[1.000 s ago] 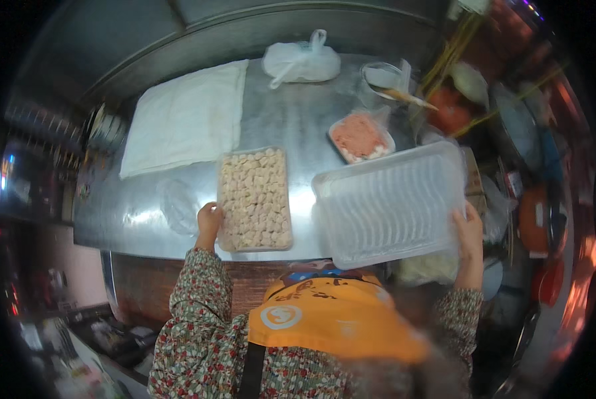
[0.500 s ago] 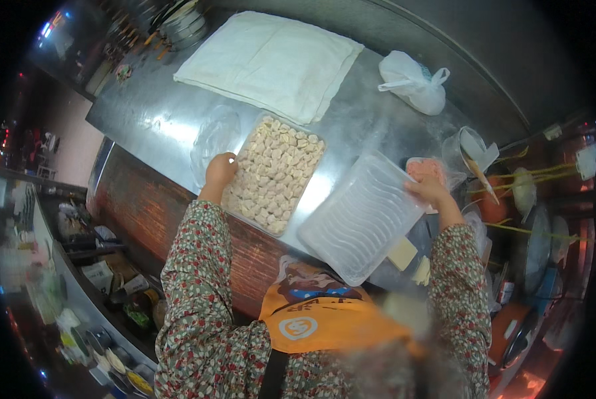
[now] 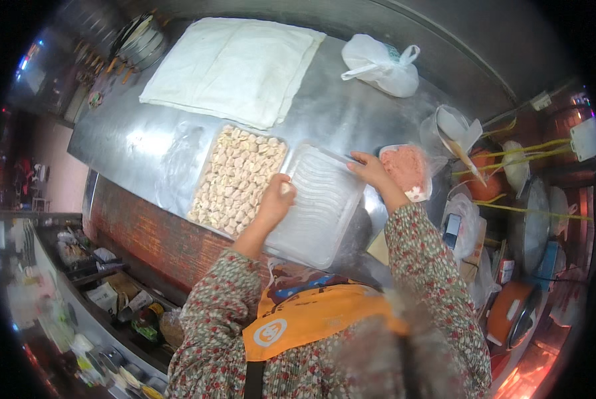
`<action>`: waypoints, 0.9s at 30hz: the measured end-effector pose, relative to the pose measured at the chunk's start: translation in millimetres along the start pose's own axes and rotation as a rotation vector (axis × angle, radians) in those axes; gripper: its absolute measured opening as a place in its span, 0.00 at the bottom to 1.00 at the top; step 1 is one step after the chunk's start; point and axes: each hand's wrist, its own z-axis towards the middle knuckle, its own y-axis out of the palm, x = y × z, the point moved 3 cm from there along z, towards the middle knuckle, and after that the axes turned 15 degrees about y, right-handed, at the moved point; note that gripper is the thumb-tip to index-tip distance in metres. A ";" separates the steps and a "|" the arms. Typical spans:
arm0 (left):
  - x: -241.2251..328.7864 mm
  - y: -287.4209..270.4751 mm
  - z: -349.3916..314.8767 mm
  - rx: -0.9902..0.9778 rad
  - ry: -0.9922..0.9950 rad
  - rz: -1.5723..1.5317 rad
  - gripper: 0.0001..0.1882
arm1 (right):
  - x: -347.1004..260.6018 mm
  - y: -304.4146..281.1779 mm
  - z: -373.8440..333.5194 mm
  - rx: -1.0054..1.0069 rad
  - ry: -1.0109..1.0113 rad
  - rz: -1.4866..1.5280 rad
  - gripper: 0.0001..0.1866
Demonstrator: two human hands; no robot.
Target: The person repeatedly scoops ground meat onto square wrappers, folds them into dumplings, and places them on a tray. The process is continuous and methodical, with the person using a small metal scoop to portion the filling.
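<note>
1. Bench, broad, grey, brushed steel (image 3: 115,136): bears the articles below.

2. Cloth, white, folded to a rectangle (image 3: 231,66): lies flat behind the trays.

3. Filled tray, shallow, rectangular, clear plastic (image 3: 211,228): flat on the bench, packed with small, pale, rounded dough pieces (image 3: 235,174). Handling, as judged: best left undisturbed, with knuckles and the neighbouring rim kept clear of the pieces.

4. Left hand, bare, patterned sleeve (image 3: 275,201): over the strip where the two trays adjoin, nearest the empty tray's left rim. Fingers curled, tips close together; a small pale spot shows at them. Whether they pinch anything cannot be told.

5. Empty tray, shallow, rectangular, translucent plastic with a wavy-ribbed floor (image 3: 321,199): just right of the filled tray, between the hands. Whether the rims touch, or its base fully rests on the bench, is unclear. Handling, as judged: keep it level, steady it from opposite rims, press lightly so the thin wall does not flex.

6. Right hand, bare, same sleeve (image 3: 372,170): at the empty tray's far right corner. Fingers extended, tips slightly apart, apparently touching the rim; thumb placement unclear, so a firm clamp cannot be confirmed.

7. Tub, small, white, heaped with pink minced filling (image 3: 404,166): just beyond the right hand.
</note>
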 end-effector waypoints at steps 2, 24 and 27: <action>-3.2 30.8 13.4 -0.111 -0.017 0.101 0.15 | -1.2 -18.1 -23.0 0.137 -0.122 -0.011 0.23; -33.7 170.8 58.2 -0.040 0.737 0.473 0.12 | 214.4 -105.1 -196.7 0.146 0.362 0.450 0.14; -30.8 173.8 56.6 -0.075 0.772 0.501 0.13 | 216.4 -111.1 -189.1 0.147 0.338 0.414 0.13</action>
